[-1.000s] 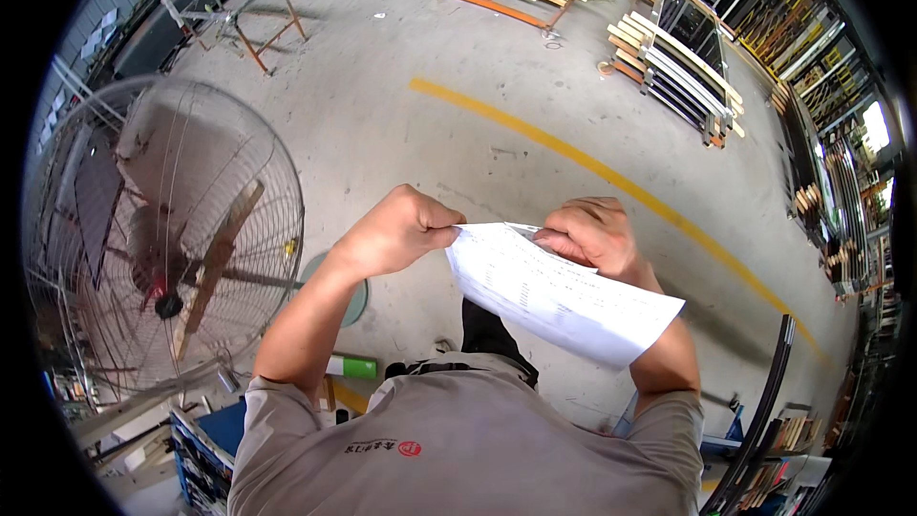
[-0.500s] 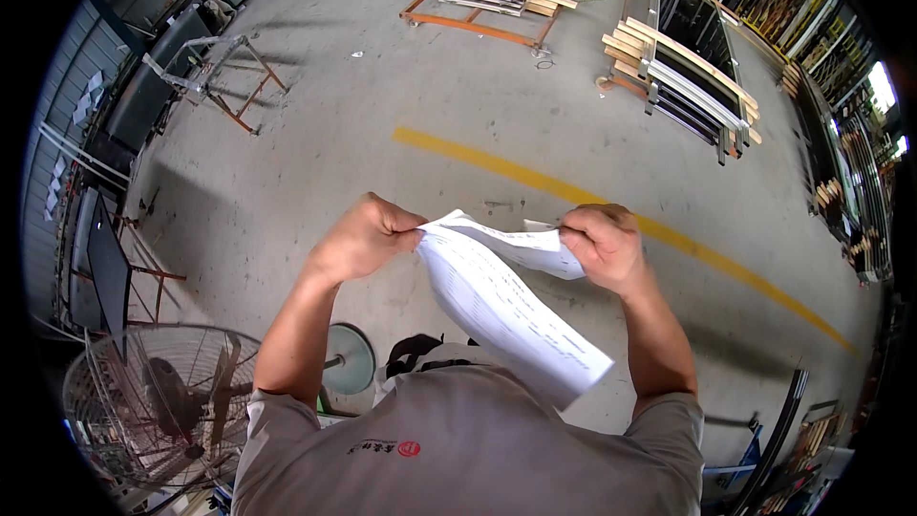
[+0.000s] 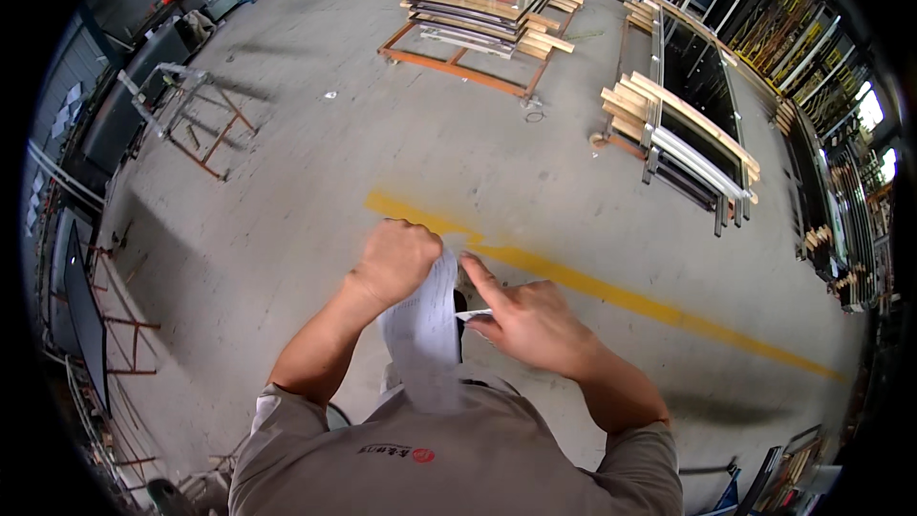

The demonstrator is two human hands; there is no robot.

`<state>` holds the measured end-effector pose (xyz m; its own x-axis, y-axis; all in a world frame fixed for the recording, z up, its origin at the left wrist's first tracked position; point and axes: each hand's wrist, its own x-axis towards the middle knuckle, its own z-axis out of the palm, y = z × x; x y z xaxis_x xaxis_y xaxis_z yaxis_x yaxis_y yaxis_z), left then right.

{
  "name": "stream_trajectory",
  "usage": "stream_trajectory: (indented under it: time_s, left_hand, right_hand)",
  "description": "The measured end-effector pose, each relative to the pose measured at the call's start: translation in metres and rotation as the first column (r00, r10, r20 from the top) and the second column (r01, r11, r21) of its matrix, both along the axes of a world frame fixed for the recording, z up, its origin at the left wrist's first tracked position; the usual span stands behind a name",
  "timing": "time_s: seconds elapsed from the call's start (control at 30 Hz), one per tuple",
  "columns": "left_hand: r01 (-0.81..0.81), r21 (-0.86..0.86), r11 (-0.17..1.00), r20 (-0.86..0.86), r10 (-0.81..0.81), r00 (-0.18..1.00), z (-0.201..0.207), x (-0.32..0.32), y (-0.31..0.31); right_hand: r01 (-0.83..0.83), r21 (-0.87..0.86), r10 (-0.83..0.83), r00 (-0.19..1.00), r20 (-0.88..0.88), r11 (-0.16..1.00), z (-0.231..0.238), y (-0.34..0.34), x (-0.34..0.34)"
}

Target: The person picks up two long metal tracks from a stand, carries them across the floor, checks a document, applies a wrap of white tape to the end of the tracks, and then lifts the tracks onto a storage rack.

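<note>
A long printed sheet of paper (image 3: 420, 330) hangs down in front of my chest, curved and slightly blurred. My left hand (image 3: 399, 260) is closed on its upper end, with the knuckles up. Just right of the sheet is my right hand (image 3: 535, 323), its index finger stretched toward the sheet's upper edge. Between the thumb and the curled fingers of that hand sits a small white paper slip (image 3: 474, 313), seen nearly edge-on. Whether the slip joins the sheet, I cannot tell.
A yellow line (image 3: 611, 289) crosses the concrete floor ahead. Beyond stand an orange-framed cart (image 3: 458, 67) stacked with glazed frames and a second stack of dark frames with wooden battens (image 3: 669, 119). A metal trestle (image 3: 196, 115) stands left; a dark panel (image 3: 88, 315) leans nearer.
My hands have come closer together and lower. The sheet, earlier stretched between both hands, now hangs from my left hand. My right index finger has straightened out.
</note>
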<state>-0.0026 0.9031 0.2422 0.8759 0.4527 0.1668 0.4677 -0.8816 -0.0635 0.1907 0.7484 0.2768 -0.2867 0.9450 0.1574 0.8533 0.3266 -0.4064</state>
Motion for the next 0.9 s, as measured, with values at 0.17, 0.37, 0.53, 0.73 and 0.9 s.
stream_trajectory:
  time_s: [0.17, 0.37, 0.53, 0.73, 0.9]
  left_hand:
    - [0.158, -0.062, 0.985, 0.062, -0.154, 0.986, 0.027, 0.067, 0.132]
    - [0.32, -0.097, 0.943, 0.064, -0.315, 0.947, 0.049, 0.135, 0.266]
    - [0.358, -0.277, 0.891, 0.231, -0.3, 0.925, 0.035, 0.175, 0.378]
    - [0.202, -0.673, 0.712, 0.336, 0.05, 0.941, 0.0, 0.225, 0.535]
    - [0.15, -0.838, 0.525, 0.212, 0.058, 0.976, -0.016, 0.283, 0.664]
  right_hand:
    - [0.191, -0.128, -0.182, 0.98, 0.077, 0.973, 0.002, 0.152, 0.044]
    - [0.249, -0.145, -0.262, 0.962, -0.08, 0.958, 0.025, 0.294, 0.11]
    - [0.241, -0.162, -0.246, 0.969, -0.014, 0.957, -0.024, 0.416, 0.154]
    - [0.13, -0.217, -0.154, 0.983, -0.101, 0.967, -0.061, 0.568, 0.243]
    - [0.074, -0.261, -0.15, 0.946, -0.286, 0.963, -0.077, 0.704, 0.334]
